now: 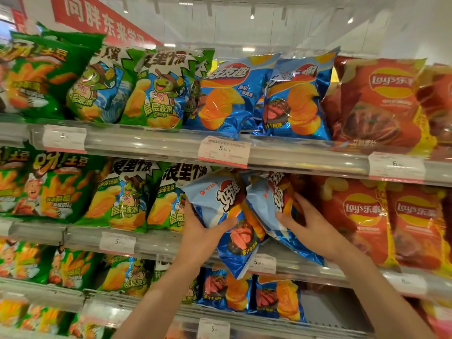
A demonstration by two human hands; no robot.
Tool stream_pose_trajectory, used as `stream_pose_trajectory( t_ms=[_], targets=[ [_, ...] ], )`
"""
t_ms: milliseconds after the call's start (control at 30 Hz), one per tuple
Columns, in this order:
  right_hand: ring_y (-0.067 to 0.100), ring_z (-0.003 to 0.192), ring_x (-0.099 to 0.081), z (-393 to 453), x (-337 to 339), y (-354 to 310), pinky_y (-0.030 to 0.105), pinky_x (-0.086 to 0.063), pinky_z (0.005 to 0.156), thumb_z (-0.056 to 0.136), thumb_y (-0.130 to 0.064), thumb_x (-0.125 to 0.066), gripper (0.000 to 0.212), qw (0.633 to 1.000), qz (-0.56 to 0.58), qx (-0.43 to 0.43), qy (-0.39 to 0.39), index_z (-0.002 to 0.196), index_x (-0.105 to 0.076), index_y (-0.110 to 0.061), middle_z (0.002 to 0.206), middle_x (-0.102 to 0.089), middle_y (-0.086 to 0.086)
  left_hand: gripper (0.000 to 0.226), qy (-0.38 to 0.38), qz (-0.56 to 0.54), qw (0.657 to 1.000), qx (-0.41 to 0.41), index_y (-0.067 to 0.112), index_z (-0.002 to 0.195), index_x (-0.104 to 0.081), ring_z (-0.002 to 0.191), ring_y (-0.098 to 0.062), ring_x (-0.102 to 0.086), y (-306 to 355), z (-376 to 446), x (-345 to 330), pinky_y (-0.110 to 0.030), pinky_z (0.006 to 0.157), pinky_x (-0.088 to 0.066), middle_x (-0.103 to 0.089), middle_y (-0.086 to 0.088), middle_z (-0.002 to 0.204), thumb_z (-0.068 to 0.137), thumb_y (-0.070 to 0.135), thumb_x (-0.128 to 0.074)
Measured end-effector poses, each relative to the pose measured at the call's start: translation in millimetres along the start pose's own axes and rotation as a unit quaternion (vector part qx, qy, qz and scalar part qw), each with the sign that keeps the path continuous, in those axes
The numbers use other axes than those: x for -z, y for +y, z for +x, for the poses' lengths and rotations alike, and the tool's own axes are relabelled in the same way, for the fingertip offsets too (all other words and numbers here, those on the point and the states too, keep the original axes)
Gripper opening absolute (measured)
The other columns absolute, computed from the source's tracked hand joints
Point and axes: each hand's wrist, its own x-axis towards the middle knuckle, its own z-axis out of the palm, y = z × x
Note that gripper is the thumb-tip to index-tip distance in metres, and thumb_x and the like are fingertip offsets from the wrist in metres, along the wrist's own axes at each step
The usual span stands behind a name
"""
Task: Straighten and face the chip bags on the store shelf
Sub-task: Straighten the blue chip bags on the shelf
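Left hand: the left hand [203,228] grips a blue chip bag [227,223] by its left edge, thumb laid across the pale front, fingers behind it.
Left bag: it is tilted, its top leaning left and its bottom corner hanging over the front rail of the middle shelf [156,243], covering part of a price tag [263,263].
Right hand: the right hand [308,218] holds a second blue bag [276,211], thumb pressed on its front, fingers curled round its right side.
Right bag: it also leans, its lower corner poking out past the shelf edge, just beside the first bag and touching it near the top.
Neighbours on this shelf: green bags [122,199] stand to the left, red bags [362,221] to the right, all upright and facing out.
Shelf above: two more blue bags [227,96] stand between green and red ones, leaning a little, above a white price label [223,151].
Shelf below: blue bags [276,297] of the same kind stand upright under the two held ones.
Overhead: a red banner [97,18] with white characters hangs at the upper left.
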Motion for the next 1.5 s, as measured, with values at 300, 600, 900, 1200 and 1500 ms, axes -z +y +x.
stream_pose_trajectory(
  t_ms=[300, 600, 900, 1200, 1500],
  targets=[
    [-0.001, 0.084, -0.059, 3.0, -9.9, -5.8, 0.010, -0.043, 0.061, 0.081, -0.052, -0.074, 0.038, 0.992, 0.079, -0.022, 0.092, 0.104, -0.058, -0.026, 0.095, -0.064, -0.014, 0.075, 0.069, -0.042, 0.996, -0.031, 0.033, 0.142, -0.033, 0.108, -0.010, -0.062, -5.0, 3.0, 16.7, -0.030, 0.087, -0.052, -0.060, 0.008, 0.127, 0.083, 0.026, -0.079],
    [0.030, 0.080, -0.063, 18.5, -37.1, -28.7, 0.036, -0.046, 0.062, 0.081, -0.066, -0.064, 0.056, 0.950, 0.016, -0.064, 0.305, 0.095, -0.049, -0.013, 0.081, -0.063, 0.006, 0.062, 0.058, 0.044, 0.996, -0.050, 0.025, 0.148, -0.040, 0.114, -0.003, -0.054, -0.6, 9.3, 26.8, -0.027, 0.096, -0.050, -0.052, 0.009, 0.140, 0.092, 0.032, -0.067],
    [0.035, 0.122, -0.057, -16.6, -52.0, -0.5, 0.046, -0.047, 0.103, 0.089, -0.066, -0.051, 0.085, 0.989, -0.003, 0.078, 0.124, 0.152, 0.005, -0.054, 0.165, 0.004, -0.010, 0.072, -0.001, 0.113, 0.992, -0.063, 0.030, 0.156, -0.021, 0.145, -0.009, -0.029, -5.7, 12.5, 22.4, -0.029, 0.115, -0.028, -0.026, 0.014, 0.159, 0.094, 0.047, -0.055],
    [0.037, 0.149, -0.023, -16.3, -60.7, 0.6, 0.059, -0.040, 0.107, 0.080, -0.082, -0.045, 0.085, 0.992, -0.082, 0.065, 0.070, 0.144, 0.009, -0.067, 0.167, 0.005, -0.003, 0.120, -0.015, 0.181, 0.982, -0.059, 0.057, 0.150, -0.004, 0.138, -0.022, -0.045, -25.0, 21.0, 26.8, -0.050, 0.109, -0.043, -0.038, 0.002, 0.154, 0.055, 0.083, -0.073],
    [0.033, 0.146, -0.025, -24.9, -69.4, -14.1, 0.056, -0.039, 0.108, 0.088, -0.067, -0.054, 0.088, 0.963, -0.093, -0.002, 0.254, 0.157, -0.005, -0.042, 0.163, -0.012, 0.010, 0.091, -0.055, 0.118, 0.987, -0.095, 0.040, 0.154, -0.015, 0.101, -0.006, -0.069, -16.8, 17.4, 17.7, -0.024, 0.091, -0.052, -0.053, 0.038, 0.124, 0.087, 0.025, -0.074]
  ],
)
